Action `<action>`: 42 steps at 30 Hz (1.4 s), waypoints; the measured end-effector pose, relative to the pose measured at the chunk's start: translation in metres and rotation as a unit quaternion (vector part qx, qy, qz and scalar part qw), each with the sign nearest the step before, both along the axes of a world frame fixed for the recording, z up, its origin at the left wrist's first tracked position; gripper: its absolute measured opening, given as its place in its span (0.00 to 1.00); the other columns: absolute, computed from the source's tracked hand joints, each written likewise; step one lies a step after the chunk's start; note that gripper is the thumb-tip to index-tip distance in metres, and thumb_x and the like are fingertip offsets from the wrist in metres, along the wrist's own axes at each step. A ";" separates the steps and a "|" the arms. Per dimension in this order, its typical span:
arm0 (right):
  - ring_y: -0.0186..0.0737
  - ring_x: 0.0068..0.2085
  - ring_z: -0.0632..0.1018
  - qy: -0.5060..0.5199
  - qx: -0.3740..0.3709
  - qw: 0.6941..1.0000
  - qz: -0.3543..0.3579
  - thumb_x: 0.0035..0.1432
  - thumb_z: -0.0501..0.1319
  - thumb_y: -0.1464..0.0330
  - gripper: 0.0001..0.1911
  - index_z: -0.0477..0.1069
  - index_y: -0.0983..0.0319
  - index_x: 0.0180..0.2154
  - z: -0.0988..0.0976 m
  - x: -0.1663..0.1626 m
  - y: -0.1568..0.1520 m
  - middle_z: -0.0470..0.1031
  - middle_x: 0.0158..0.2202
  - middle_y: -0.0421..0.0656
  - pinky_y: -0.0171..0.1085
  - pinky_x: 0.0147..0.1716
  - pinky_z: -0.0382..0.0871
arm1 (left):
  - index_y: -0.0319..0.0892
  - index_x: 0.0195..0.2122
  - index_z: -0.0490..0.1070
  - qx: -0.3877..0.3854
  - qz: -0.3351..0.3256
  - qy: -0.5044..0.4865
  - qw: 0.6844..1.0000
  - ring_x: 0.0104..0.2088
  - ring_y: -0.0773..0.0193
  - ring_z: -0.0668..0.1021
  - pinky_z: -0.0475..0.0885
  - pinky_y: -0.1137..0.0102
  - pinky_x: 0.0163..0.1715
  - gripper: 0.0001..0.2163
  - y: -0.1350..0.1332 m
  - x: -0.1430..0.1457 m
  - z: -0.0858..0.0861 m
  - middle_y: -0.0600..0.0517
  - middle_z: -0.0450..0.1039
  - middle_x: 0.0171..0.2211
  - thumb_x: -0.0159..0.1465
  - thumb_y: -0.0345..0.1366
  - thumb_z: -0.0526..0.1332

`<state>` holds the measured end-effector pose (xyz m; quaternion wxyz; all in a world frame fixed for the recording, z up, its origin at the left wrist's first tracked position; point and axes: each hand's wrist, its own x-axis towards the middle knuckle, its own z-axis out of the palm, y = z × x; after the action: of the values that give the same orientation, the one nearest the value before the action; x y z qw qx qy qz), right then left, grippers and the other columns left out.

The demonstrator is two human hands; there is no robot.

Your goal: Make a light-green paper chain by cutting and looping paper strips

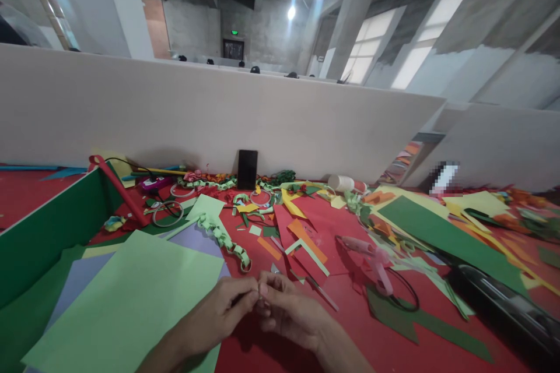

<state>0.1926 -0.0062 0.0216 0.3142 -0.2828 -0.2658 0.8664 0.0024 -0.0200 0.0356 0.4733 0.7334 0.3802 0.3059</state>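
Note:
My left hand (pixel 223 306) and my right hand (pixel 291 312) meet at the fingertips above the red tabletop (pixel 249 341). Both are closed in a pinch; whatever lies between the fingers is hidden or too small to make out. Under and beside my left forearm is a large light green paper sheet (pixel 131 291), overlapping purple paper (pixel 79 285). A curled light green paper chain (pixel 223 237) lies just beyond my left hand. To the right of my right hand are a clear glue stick (pixel 322 294) and a pink glue gun (pixel 371 253).
A green box-like wall (pixel 52 239) stands at left. Paper scraps (pixel 308 239) litter the middle. A black phone (pixel 247 169) leans on the white partition (pixel 210 116). A white roll (pixel 341 183), a dark green sheet (pixel 450 239) and a glossy black object (pixel 507 306) lie on the right.

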 end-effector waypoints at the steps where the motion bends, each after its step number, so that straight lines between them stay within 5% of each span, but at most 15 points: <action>1: 0.27 0.26 0.66 0.002 0.003 1.000 -0.002 0.45 0.80 0.63 0.22 0.68 0.62 0.28 0.000 -0.001 0.000 0.69 0.25 0.35 0.28 0.24 0.54 | 0.41 0.33 0.75 -0.009 0.001 -0.006 1.000 0.34 0.63 0.75 0.68 0.72 0.37 0.18 0.000 0.000 0.000 0.52 0.77 0.32 0.75 0.44 0.51; 4: 0.27 0.24 0.65 -0.025 0.046 0.998 -0.034 0.45 0.80 0.59 0.23 0.67 0.61 0.28 -0.002 -0.003 -0.002 0.68 0.24 0.34 0.29 0.23 0.54 | 0.41 0.32 0.74 -0.023 0.017 -0.015 0.999 0.31 0.64 0.73 0.68 0.73 0.34 0.20 0.001 0.000 -0.003 0.53 0.74 0.29 0.74 0.47 0.52; 8: 0.29 0.22 0.64 -0.172 0.218 0.956 -0.095 0.56 0.71 0.51 0.22 0.70 0.62 0.28 -0.006 -0.008 0.005 0.67 0.21 0.35 0.31 0.24 0.57 | 0.41 0.31 0.73 0.003 0.077 0.007 0.997 0.30 0.63 0.72 0.66 0.72 0.33 0.20 0.007 0.001 -0.011 0.54 0.72 0.28 0.73 0.48 0.52; 11: 0.34 0.24 0.69 -0.296 0.350 0.876 -0.147 0.63 0.63 0.52 0.19 0.73 0.62 0.36 -0.003 -0.019 0.036 0.71 0.25 0.37 0.34 0.26 0.64 | 0.42 0.28 0.68 0.034 0.154 0.016 0.987 0.28 0.65 0.69 0.64 0.73 0.30 0.19 0.012 0.004 -0.018 0.56 0.68 0.25 0.73 0.47 0.52; 13: 0.39 0.32 0.75 -0.396 0.417 0.788 -0.220 0.63 0.60 0.56 0.16 0.73 0.62 0.44 0.004 -0.032 0.075 0.76 0.34 0.42 0.36 0.32 0.70 | 0.43 0.27 0.65 0.052 0.194 0.007 0.980 0.27 0.65 0.68 0.63 0.73 0.29 0.19 0.014 0.007 -0.022 0.56 0.65 0.24 0.73 0.46 0.51; 18: 0.55 0.59 0.70 -0.504 0.380 0.698 -0.339 0.51 0.66 0.66 0.31 0.65 0.67 0.56 0.018 -0.073 0.195 0.69 0.58 0.57 0.47 0.58 0.63 | 0.44 0.26 0.65 0.123 0.206 0.019 0.971 0.26 0.65 0.71 0.64 0.73 0.28 0.17 0.018 0.009 -0.032 0.55 0.67 0.24 0.73 0.40 0.51; 23: 0.69 0.63 0.63 -0.590 0.274 0.638 -0.411 0.46 0.72 0.64 0.46 0.56 0.73 0.62 0.013 -0.108 0.265 0.60 0.62 0.68 0.57 0.60 0.58 | 0.46 0.25 0.65 0.261 0.211 0.064 0.940 0.23 0.64 0.72 0.63 0.70 0.26 0.16 0.019 0.002 -0.036 0.54 0.69 0.21 0.72 0.35 0.51; 26: 0.66 0.61 0.66 -0.620 0.249 0.613 -0.422 0.48 0.73 0.63 0.44 0.59 0.71 0.62 0.005 -0.123 0.279 0.64 0.61 0.65 0.56 0.58 0.62 | 0.46 0.26 0.66 0.271 0.226 0.055 0.934 0.23 0.63 0.73 0.63 0.69 0.26 0.16 0.021 0.000 -0.034 0.53 0.70 0.21 0.72 0.35 0.51; 31: 0.53 0.58 0.73 -0.656 0.247 0.574 -0.423 0.67 0.63 0.60 0.23 0.67 0.61 0.59 -0.006 -0.137 0.285 0.68 0.61 0.49 0.56 0.55 0.69 | 0.46 0.24 0.65 0.250 0.243 0.051 0.936 0.23 0.63 0.72 0.63 0.69 0.26 0.17 0.022 0.001 -0.030 0.53 0.68 0.20 0.72 0.35 0.52; 35: 0.50 0.55 0.75 -0.672 0.254 0.555 -0.418 0.67 0.63 0.61 0.21 0.68 0.61 0.58 -0.008 -0.140 0.284 0.70 0.59 0.49 0.54 0.53 0.72 | 0.46 0.24 0.64 0.267 0.237 0.052 0.933 0.22 0.63 0.72 0.62 0.68 0.25 0.16 0.022 0.003 -0.027 0.53 0.68 0.20 0.71 0.34 0.52; 42: 0.64 0.58 0.70 -0.696 0.272 0.538 -0.390 0.48 0.75 0.58 0.40 0.64 0.70 0.57 0.001 -0.127 0.276 0.72 0.55 0.64 0.56 0.57 0.62 | 0.46 0.24 0.64 0.277 0.239 0.052 0.929 0.22 0.64 0.72 0.61 0.69 0.25 0.16 0.020 0.005 -0.029 0.54 0.68 0.20 0.71 0.33 0.53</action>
<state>0.0655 0.2695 0.0229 0.3986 -0.7735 -0.4871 0.0742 0.0070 0.0004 0.0066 0.1440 0.7379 0.4683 0.4641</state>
